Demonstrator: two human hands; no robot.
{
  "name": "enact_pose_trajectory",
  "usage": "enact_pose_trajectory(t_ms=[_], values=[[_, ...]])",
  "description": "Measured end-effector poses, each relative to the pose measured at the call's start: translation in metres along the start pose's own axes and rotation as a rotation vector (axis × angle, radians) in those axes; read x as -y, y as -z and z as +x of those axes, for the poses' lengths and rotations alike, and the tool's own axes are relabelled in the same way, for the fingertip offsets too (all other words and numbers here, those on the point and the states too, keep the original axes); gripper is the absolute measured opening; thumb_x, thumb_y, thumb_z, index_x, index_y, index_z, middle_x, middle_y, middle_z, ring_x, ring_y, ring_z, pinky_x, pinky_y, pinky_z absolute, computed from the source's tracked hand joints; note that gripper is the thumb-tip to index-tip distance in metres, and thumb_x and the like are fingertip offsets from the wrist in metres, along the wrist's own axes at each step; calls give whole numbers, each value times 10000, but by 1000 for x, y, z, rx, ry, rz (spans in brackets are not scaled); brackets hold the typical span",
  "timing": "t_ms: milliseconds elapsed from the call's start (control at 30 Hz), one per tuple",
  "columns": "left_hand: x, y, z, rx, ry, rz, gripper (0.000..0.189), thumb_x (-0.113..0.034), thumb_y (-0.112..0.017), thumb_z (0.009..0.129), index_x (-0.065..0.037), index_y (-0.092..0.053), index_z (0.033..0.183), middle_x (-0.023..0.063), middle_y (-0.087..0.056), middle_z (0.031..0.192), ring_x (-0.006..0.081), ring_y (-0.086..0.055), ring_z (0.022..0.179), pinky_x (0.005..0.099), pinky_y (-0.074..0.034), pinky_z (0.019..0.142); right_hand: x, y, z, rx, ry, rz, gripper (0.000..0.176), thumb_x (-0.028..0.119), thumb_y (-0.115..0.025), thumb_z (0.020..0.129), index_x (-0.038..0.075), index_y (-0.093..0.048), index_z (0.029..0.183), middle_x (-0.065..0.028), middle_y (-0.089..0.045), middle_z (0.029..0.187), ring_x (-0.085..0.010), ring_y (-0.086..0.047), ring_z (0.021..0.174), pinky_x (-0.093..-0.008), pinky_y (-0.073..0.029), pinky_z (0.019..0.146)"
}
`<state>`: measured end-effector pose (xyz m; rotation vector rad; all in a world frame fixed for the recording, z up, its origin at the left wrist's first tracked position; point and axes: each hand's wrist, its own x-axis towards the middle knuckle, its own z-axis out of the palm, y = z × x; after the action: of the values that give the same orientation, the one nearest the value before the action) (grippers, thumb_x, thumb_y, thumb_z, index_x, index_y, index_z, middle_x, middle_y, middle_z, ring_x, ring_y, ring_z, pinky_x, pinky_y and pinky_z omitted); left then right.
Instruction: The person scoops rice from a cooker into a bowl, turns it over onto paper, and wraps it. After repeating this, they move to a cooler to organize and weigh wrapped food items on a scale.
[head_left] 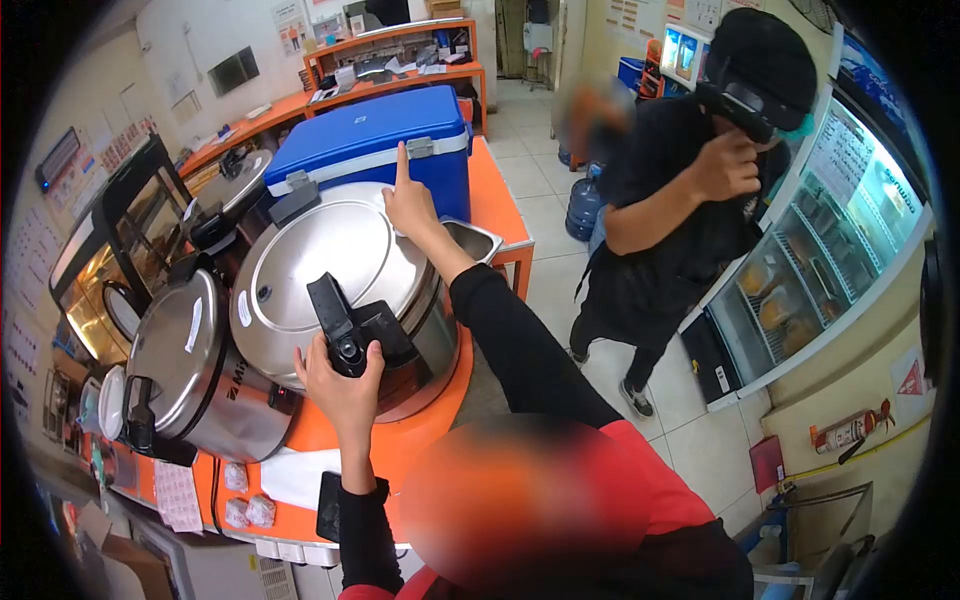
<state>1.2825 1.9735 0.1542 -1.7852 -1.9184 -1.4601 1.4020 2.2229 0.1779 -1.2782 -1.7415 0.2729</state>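
A large steel rice cooker (335, 260) stands on an orange table, its round metal lid (310, 240) down. My left hand (340, 385) is at the lid's near side, thumb and fingers closed around the base of the raised black latch (335, 315). At the far right rim of the lid is my right hand (410, 205), holding nothing, with the index finger stretched out toward a blue cooler box (370, 135). That fingertip overlaps the cooler's side below its white band in this view. A metal pan (475, 242) sits partly hidden behind my right forearm.
A second steel cooker (185, 350) stands at the left, another (235, 180) behind it. Small wrapped bundles (260, 510) and a phone (328, 505) lie at the table's near edge. To the right, a person in black (670, 210) stands before a glass-door fridge (820, 240).
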Motion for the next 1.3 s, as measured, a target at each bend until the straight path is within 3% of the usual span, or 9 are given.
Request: enact_pose_trajectory(t_ms=[167,233,267,400,500,633,800,900,1300], values=[[3,-1,0,-14,-6,4,443,-255,-699,701,-1,-547,1030,165,-584,931,406,-472,1053,471,-273,1031,1,1,8,81,-102,24,848,173,-536,863,59,91,1421,-202,-620,637,-363,-629,631,-435,-500,640],[5,-3,1,-41,-49,11,506,-273,-718,668,40,-532,1019,167,-581,884,348,-522,928,480,-257,1036,-2,1,10,114,-110,79,847,176,-531,868,63,101,1420,-187,-622,626,-349,-632,622,-426,-503,635],[6,-4,1,-57,-70,15,538,-282,-727,652,61,-525,1014,167,-580,861,319,-547,866,484,-249,1038,-2,0,9,97,-95,56,833,166,-528,867,65,83,1425,-189,-622,630,-355,-630,621,-427,-502,633],[5,-4,0,-81,-66,22,536,-285,-725,653,66,-522,1003,166,-572,868,322,-545,870,488,-252,1035,1,0,3,14,20,-10,785,131,-539,846,68,-26,1437,-213,-615,644,-386,-621,643,-440,-499,643],[2,-3,0,-61,-38,8,534,-286,-724,653,64,-519,1000,168,-567,875,325,-541,876,490,-251,1034,3,0,1,49,162,-125,773,121,-544,837,100,-63,1441,-234,-611,664,-390,-621,664,-446,-496,648],[4,-1,0,-27,-45,5,528,-287,-722,656,58,-517,999,170,-562,877,328,-538,879,491,-249,1034,15,-6,14,242,160,-367,820,22,-526,785,193,-85,1454,-225,-631,737,-379,-631,679,-460,-512,629],[7,-3,0,-40,-84,18,540,-281,-724,660,58,-509,1021,170,-565,860,327,-544,863,488,-245,1039,17,-32,15,143,196,-517,846,22,-526,781,193,-52,1460,-147,-643,718,-270,-645,639,-374,-533,561],[6,-1,-4,-24,-6,41,487,-290,-702,710,9,-544,1060,177,-586,979,407,-468,1063,474,-266,1033,18,-37,13,121,196,-614,869,39,-552,776,193,-41,1462,-113,-638,684,-222,-637,601,-327,-528,532],[4,2,-2,51,29,62,557,-307,-714,708,28,-529,1113,207,-566,1065,430,-429,1137,471,-286,1018,18,-34,4,44,211,-590,856,27,-547,770,178,-66,1462,-79,-596,617,-191,-598,542,-315,-497,491]])
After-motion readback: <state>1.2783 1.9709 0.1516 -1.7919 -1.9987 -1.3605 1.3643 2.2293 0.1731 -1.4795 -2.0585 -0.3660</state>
